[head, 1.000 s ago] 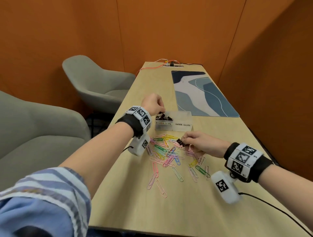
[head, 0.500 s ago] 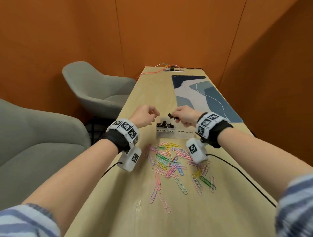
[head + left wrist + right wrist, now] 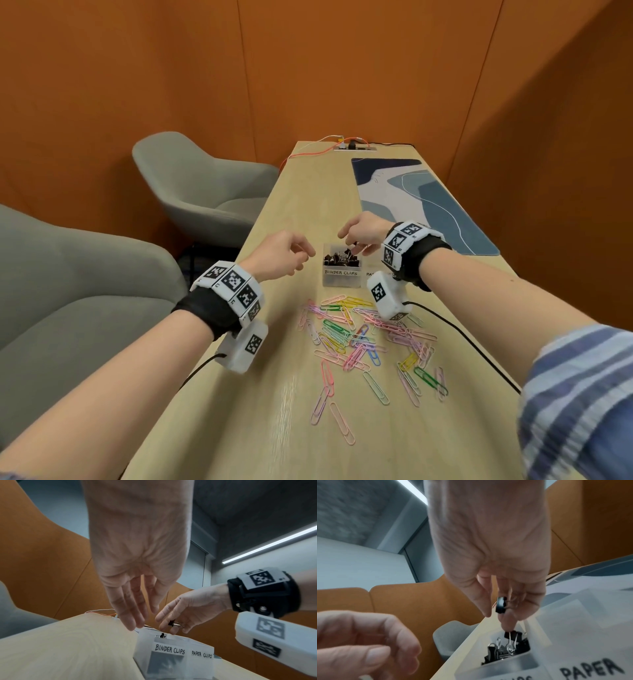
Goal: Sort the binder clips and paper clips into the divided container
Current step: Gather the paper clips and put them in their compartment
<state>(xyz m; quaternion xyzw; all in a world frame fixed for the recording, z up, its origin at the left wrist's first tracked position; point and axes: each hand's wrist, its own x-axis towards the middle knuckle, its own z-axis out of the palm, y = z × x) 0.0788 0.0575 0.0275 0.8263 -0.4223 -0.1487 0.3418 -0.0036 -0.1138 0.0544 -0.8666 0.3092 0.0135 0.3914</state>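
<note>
Orange walls back my bench (image 3: 298, 212). My right hand (image 3: 364, 233) pinches a small black binder clip (image 3: 501, 606) above the divided container (image 3: 342, 279); my left hand (image 3: 279, 255) hangs loose beside it, holding nothing. Pastel paper clips (image 3: 363, 337) lie scattered nearer me.

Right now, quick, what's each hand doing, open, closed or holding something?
Left hand: loosely curled, holding nothing, beside the container.
Right hand: pinching a black binder clip over the binder clips compartment.
</note>
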